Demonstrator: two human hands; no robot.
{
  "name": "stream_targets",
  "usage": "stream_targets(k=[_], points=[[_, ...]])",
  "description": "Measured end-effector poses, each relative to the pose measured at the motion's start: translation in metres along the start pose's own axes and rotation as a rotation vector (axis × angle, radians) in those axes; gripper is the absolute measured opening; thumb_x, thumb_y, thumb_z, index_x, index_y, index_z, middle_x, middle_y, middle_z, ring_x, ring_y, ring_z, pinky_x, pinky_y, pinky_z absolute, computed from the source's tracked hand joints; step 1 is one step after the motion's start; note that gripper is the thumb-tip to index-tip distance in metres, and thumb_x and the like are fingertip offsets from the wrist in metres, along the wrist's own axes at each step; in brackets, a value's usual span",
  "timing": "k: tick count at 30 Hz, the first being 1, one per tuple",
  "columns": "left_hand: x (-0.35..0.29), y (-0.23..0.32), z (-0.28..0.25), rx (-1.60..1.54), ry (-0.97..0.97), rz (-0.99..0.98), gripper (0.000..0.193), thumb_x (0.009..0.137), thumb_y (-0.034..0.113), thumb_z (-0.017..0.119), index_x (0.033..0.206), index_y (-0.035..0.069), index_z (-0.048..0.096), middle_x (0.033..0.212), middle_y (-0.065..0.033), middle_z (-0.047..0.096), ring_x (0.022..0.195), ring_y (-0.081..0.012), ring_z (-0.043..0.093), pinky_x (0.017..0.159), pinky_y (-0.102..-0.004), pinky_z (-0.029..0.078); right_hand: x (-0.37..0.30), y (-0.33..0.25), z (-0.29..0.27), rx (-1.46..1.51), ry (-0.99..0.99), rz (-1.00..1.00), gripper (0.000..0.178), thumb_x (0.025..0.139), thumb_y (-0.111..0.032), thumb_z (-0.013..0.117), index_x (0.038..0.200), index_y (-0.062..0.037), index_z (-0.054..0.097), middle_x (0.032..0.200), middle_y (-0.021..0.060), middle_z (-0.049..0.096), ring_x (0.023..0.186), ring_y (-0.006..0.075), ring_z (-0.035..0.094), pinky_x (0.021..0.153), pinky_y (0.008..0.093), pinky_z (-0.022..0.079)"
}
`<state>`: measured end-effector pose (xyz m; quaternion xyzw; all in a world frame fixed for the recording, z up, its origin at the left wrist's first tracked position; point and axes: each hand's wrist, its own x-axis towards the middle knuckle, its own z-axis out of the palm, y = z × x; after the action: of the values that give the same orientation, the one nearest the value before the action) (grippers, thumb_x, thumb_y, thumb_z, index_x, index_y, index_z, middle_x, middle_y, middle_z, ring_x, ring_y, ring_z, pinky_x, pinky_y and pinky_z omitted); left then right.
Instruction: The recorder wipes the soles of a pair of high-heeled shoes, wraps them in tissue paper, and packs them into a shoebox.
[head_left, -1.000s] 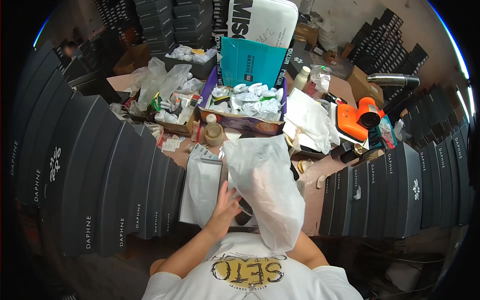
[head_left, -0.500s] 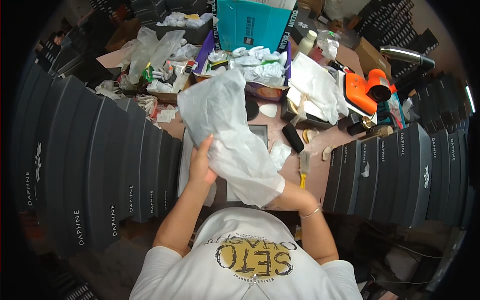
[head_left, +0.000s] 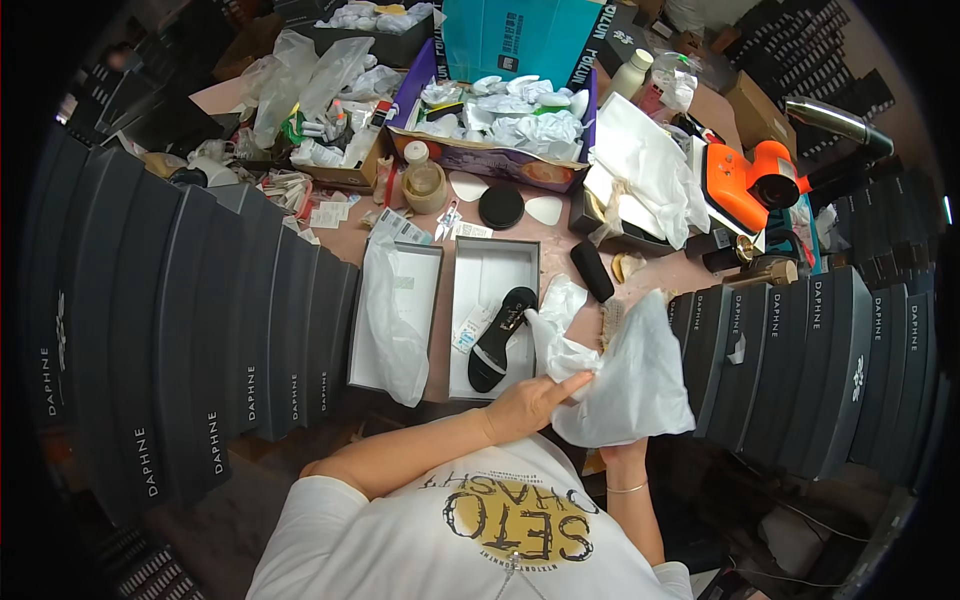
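A translucent white bag (head_left: pixel 640 385) hangs in front of me to the right of the open shoe box (head_left: pixel 457 290). My left hand (head_left: pixel 535 405) pinches the near-left side of the bag between thumb and fingers. My right hand (head_left: pixel 626 452) reaches up under the bag, which hides its fingers; only the wrist and lower hand show. In the box lies a black sandal (head_left: pixel 500 342) with a pale strap, beside a paper tag (head_left: pixel 470 328). Crumpled white paper (head_left: pixel 562 300) lies between the box and the bag. Left of the box, a white sheet (head_left: pixel 390 320) lies over the box lid (head_left: pixel 424 290).
Stacks of dark shoe boxes (head_left: pixel 190 330) (head_left: pixel 800 370) wall both sides. Farther back stand a purple carton (head_left: pixel 480 158) of crumpled paper, a glue jar (head_left: pixel 424 188), a round black lid (head_left: pixel 501 206), a black roller-shaped object (head_left: pixel 592 270), an orange device (head_left: pixel 735 185) and a hair dryer (head_left: pixel 835 120).
The bag has moved right and down with both hands, uncovering the box with the sandal. My left hand has crossed to the right; my right hand is now beneath the bag.
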<state>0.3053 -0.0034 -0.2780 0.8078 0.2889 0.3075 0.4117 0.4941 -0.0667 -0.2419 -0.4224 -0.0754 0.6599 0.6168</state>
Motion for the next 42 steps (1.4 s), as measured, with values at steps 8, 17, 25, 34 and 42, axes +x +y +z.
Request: stream_targets(k=[8, 17, 25, 34, 42], points=[[0.008, 0.013, -0.029, 0.105, -0.272, -0.098, 0.076, 0.074, 0.014, 0.068, 0.139, 0.003, 0.031, 0.101, -0.0173, 0.057, 0.099, -0.0359, 0.055, 0.088, -0.0434, 0.043, -0.018, 0.033, -0.011, 0.217, 0.138, -0.042, 0.055, 0.094, -0.043, 0.046, 0.136, -0.0088, 0.039, 0.134, 0.0107, 0.048, 0.125, 0.0279, 0.045, 0.104, 0.0425, 0.038], [-0.004, -0.158, -0.025, -0.308, 0.012, -0.889, 0.037, 0.081, 0.015, 0.069, 0.111, -0.003, 0.056, 0.099, -0.0124, 0.063, 0.091, -0.0158, 0.060, 0.082, -0.0282, 0.046, -0.014, 0.012, -0.064, -0.030, 0.153, -0.112, 0.059, 0.092, -0.044, 0.049, 0.138, -0.0090, 0.037, 0.134, 0.0087, 0.048, 0.121, 0.0271, 0.049, 0.101, 0.0414, 0.041], [0.003, -0.053, -0.123, -1.257, 0.170, -0.624, 0.037, 0.090, 0.023, 0.062, 0.119, 0.002, 0.050, 0.105, -0.0056, 0.060, 0.095, -0.0140, 0.058, 0.082, -0.0308, 0.050, 0.007, 0.007, -0.036, -0.071, -0.100, -0.061, 0.064, 0.089, -0.043, 0.055, 0.140, -0.0108, 0.033, 0.136, 0.0092, 0.046, 0.122, 0.0250, 0.047, 0.102, 0.0409, 0.041], [-0.024, -0.019, -0.158, -1.491, 0.355, -0.429, 0.058, 0.096, 0.054, 0.032, 0.120, 0.003, 0.047, 0.094, -0.0095, 0.060, 0.081, -0.0164, 0.060, 0.075, -0.0300, 0.051, 0.094, 0.100, 0.008, -0.560, -0.280, 0.072, 0.047, 0.091, -0.033, 0.055, 0.127, -0.0036, 0.049, 0.125, 0.0131, 0.056, 0.113, 0.0279, 0.054, 0.092, 0.0396, 0.046], [-0.055, -0.010, -0.176, -1.758, 0.423, -0.426, 0.047, 0.100, 0.042, 0.032, 0.118, 0.001, 0.047, 0.074, -0.0070, 0.056, 0.060, -0.0131, 0.048, 0.052, -0.0246, 0.036, 0.116, 0.171, 0.020, -1.667, -0.321, -0.284, 0.048, 0.093, -0.034, 0.047, 0.119, 0.0055, 0.052, 0.127, 0.0315, 0.045, 0.121, 0.0430, 0.041, 0.102, 0.0448, 0.033]])
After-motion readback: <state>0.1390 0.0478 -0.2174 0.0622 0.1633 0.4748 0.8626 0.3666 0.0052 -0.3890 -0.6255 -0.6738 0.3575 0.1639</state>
